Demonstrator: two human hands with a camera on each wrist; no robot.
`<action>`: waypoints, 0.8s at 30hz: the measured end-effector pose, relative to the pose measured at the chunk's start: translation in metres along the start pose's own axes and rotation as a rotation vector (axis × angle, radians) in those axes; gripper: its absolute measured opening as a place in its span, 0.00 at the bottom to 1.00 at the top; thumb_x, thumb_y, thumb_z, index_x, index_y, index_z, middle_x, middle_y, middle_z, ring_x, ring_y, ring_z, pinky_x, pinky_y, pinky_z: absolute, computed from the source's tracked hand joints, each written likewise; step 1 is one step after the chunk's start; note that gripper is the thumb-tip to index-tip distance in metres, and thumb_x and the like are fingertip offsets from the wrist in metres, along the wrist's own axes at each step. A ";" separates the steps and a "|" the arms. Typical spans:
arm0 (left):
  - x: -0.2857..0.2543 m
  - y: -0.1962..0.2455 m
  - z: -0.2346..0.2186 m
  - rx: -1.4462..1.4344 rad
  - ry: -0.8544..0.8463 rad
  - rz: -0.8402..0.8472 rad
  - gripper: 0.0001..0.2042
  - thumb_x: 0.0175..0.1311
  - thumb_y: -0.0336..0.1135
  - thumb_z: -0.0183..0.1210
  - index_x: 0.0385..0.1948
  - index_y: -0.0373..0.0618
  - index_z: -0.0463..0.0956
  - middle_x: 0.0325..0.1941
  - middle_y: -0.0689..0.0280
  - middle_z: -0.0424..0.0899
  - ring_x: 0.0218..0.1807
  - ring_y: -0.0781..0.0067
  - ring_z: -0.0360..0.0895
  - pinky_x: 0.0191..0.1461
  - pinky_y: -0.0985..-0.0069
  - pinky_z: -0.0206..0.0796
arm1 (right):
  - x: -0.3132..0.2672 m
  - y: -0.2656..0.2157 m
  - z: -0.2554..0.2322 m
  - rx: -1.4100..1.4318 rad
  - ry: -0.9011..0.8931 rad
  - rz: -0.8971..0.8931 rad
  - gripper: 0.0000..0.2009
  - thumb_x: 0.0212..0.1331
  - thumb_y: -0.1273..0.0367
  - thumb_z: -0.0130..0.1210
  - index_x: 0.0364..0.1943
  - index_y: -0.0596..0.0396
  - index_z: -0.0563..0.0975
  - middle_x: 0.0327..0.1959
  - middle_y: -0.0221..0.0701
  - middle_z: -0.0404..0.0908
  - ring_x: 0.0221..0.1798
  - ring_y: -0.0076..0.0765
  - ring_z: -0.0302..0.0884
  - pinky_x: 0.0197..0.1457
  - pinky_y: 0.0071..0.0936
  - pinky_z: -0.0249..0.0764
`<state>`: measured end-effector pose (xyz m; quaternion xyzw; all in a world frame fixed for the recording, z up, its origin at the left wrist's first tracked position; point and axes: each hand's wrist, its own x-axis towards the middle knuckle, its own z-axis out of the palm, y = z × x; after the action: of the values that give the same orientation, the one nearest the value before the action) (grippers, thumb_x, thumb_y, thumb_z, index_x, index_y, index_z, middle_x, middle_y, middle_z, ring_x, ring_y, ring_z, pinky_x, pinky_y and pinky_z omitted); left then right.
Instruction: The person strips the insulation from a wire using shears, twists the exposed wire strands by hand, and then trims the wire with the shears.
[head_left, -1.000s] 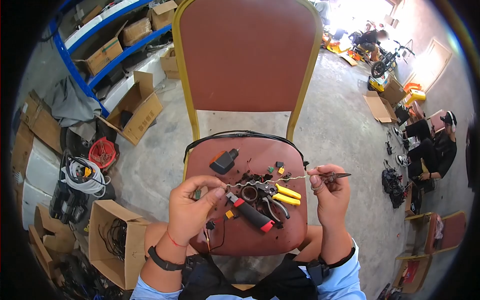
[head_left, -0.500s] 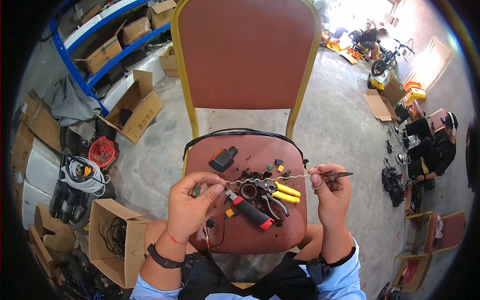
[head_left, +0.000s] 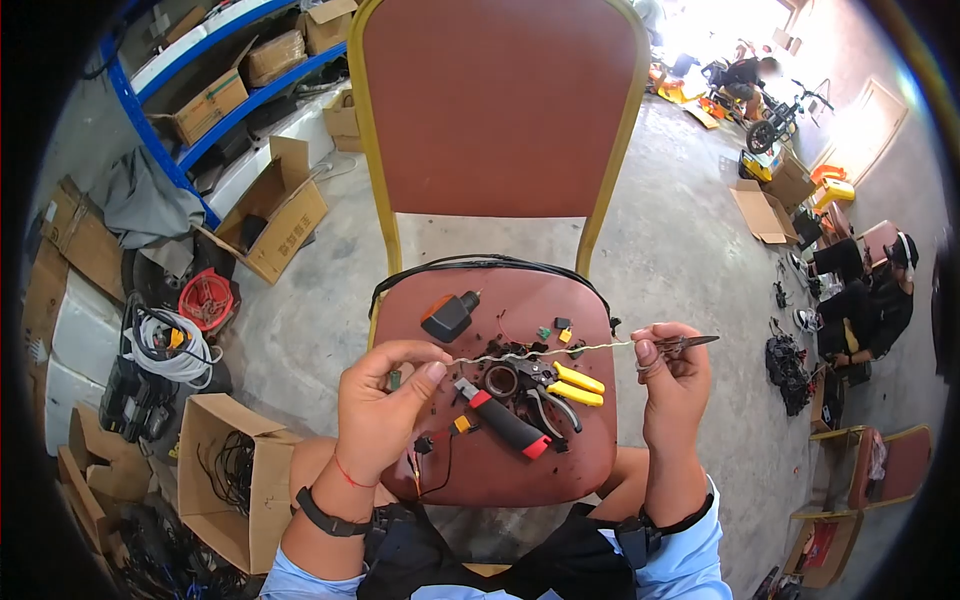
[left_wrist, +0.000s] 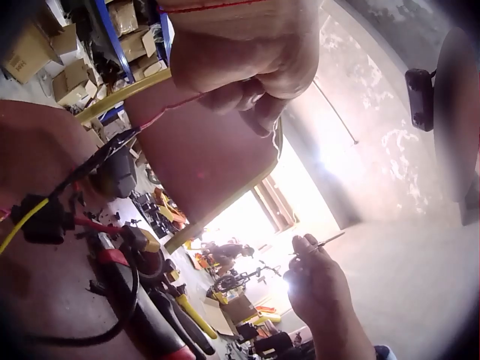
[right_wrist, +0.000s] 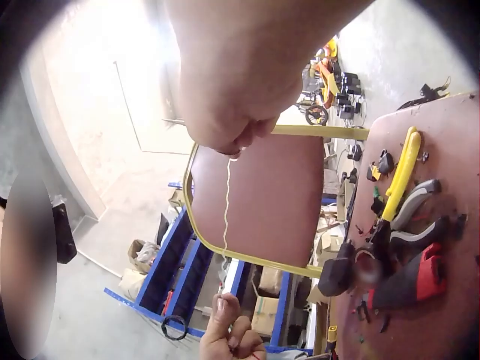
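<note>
A thin, wavy pale wire (head_left: 545, 352) stretches between the two hands above the red chair seat (head_left: 470, 488). My left hand (head_left: 385, 415) pinches its left end between thumb and fingers. The other end sits in the fingertips of my right hand (head_left: 672, 385), which also holds a dark pointed metal tool (head_left: 692, 342) with its tip sticking out to the right. Below the wire lie yellow-handled pliers (head_left: 575, 384), a red-and-black utility knife (head_left: 508, 424), a roll of tape (head_left: 499, 380) and grey-and-black pliers handles (head_left: 555, 412).
An orange-and-black lamp (head_left: 450, 316) and small connectors (head_left: 565, 330) share the seat, with a black cable (head_left: 490, 262) along its back edge. Cardboard boxes (head_left: 232, 480) and coiled white cable (head_left: 170, 350) stand at left. A seated person (head_left: 870, 300) is at right.
My right hand has shifted slightly to the right with the pointed tool, and the wire looks a little straighter. My left hand keeps its pinch in about the same place.
</note>
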<state>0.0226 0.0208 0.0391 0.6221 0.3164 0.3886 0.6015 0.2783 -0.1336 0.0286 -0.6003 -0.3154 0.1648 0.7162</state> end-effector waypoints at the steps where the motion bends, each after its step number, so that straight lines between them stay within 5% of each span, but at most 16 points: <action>1: 0.001 -0.002 0.001 -0.022 0.020 0.041 0.07 0.68 0.23 0.65 0.44 0.37 0.82 0.39 0.65 0.88 0.38 0.82 0.81 0.39 0.82 0.73 | 0.000 0.000 0.000 -0.002 0.000 0.000 0.13 0.66 0.77 0.63 0.52 0.58 0.75 0.46 0.35 0.86 0.49 0.24 0.83 0.53 0.21 0.78; 6: 0.003 -0.011 -0.001 -0.064 0.048 0.061 0.09 0.68 0.23 0.65 0.47 0.36 0.81 0.44 0.61 0.88 0.51 0.72 0.84 0.59 0.74 0.74 | 0.000 -0.002 0.002 -0.003 0.000 0.005 0.13 0.66 0.77 0.63 0.52 0.58 0.75 0.45 0.35 0.86 0.48 0.24 0.82 0.52 0.20 0.78; 24: 0.003 -0.008 -0.004 -0.176 0.102 -0.032 0.10 0.68 0.24 0.65 0.48 0.37 0.81 0.46 0.61 0.88 0.50 0.74 0.83 0.58 0.76 0.74 | 0.001 0.001 0.002 -0.004 0.044 0.000 0.12 0.66 0.77 0.64 0.51 0.58 0.76 0.44 0.34 0.86 0.46 0.24 0.82 0.50 0.21 0.78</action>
<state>0.0213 0.0265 0.0314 0.5413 0.3211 0.4364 0.6430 0.2774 -0.1312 0.0282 -0.6053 -0.3001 0.1510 0.7216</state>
